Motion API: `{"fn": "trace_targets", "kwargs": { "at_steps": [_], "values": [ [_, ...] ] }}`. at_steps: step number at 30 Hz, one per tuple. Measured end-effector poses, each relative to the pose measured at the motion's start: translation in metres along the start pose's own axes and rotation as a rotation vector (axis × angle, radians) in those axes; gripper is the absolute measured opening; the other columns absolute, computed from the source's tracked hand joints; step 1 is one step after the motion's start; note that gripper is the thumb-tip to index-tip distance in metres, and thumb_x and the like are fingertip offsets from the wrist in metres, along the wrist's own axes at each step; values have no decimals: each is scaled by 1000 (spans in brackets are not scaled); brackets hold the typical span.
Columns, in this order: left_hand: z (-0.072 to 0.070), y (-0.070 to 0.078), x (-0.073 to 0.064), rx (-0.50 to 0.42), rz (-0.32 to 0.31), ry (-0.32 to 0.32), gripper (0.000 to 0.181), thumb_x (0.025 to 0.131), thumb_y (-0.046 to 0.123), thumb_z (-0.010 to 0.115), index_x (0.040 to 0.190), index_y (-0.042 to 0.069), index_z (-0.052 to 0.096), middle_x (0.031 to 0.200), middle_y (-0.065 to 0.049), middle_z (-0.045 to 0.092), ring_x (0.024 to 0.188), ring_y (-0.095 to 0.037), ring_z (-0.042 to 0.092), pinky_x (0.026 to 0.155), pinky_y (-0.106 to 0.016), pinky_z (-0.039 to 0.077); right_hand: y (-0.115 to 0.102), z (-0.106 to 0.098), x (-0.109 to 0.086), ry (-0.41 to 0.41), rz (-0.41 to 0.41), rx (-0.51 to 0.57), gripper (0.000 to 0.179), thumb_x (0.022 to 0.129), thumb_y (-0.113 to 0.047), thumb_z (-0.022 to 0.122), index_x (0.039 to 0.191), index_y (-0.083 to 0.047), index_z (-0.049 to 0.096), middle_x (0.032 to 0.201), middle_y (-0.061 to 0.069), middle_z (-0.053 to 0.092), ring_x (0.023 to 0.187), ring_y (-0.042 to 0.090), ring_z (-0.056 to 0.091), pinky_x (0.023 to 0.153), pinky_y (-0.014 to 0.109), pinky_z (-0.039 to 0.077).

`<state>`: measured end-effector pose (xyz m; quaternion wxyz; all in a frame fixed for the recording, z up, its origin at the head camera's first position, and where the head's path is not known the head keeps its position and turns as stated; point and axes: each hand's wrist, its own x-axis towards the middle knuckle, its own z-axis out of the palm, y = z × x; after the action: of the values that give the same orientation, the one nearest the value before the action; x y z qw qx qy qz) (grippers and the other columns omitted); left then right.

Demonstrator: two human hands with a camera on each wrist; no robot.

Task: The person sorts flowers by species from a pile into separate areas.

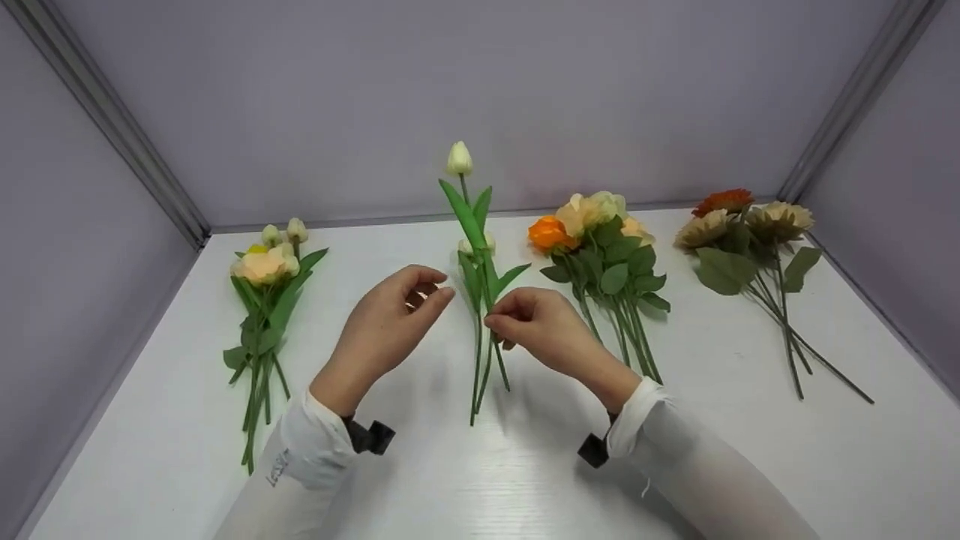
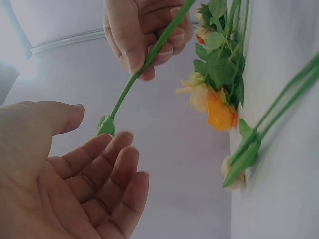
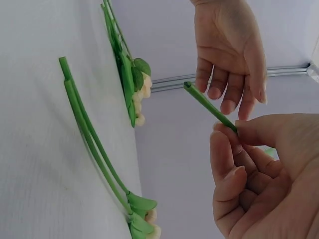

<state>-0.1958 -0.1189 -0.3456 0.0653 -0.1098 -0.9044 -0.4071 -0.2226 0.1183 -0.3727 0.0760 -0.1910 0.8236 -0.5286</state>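
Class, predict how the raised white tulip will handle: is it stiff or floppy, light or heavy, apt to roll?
The raised white tulip is probably fairly stiff, since its bloom stands above the right hand without drooping. It seems light: that hand alone pinches its stem. Laid down, it would likely resist rolling, as leaves jut from it.

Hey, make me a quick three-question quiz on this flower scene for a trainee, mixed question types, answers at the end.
1. True or false: both hands grip the raised white tulip.

2. In the head view, the topmost flower of the rightmost bunch is: A) blue, B) orange-red, C) white.

3. Fill in: in the head view, the bright orange flower lies to the ____ of the raised white tulip.

Key:
1. False: the right hand pinches its stem; the left hand holds nothing.
2. B.
3. Right.
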Motion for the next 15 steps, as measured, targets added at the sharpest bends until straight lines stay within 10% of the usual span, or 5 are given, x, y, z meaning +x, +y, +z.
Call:
{"fn": "trace_targets", "kwargs": {
  "at_steps": [6, 15],
  "values": [
    [-23, -29, -12, 229, 24, 75, 46, 103, 43, 62, 138, 14, 62, 131, -5, 63, 118, -27, 60, 93, -48, 51, 10, -2, 14, 8, 110, -110, 12, 97, -23, 73, 97, -10, 71, 78, 3, 72, 71, 22, 70, 72, 46, 57],
    [-54, -72, -37, 327, -24, 148, 41, 103, 34, 62, 136, 10, 63, 129, -12, 64, 117, -33, 59, 90, -54, 51, 31, 3, 26, -33, 215, -264, 15, 97, -23, 72, 90, -9, 70, 74, 2, 71, 67, 17, 68, 59, 31, 54]
  ]
}}
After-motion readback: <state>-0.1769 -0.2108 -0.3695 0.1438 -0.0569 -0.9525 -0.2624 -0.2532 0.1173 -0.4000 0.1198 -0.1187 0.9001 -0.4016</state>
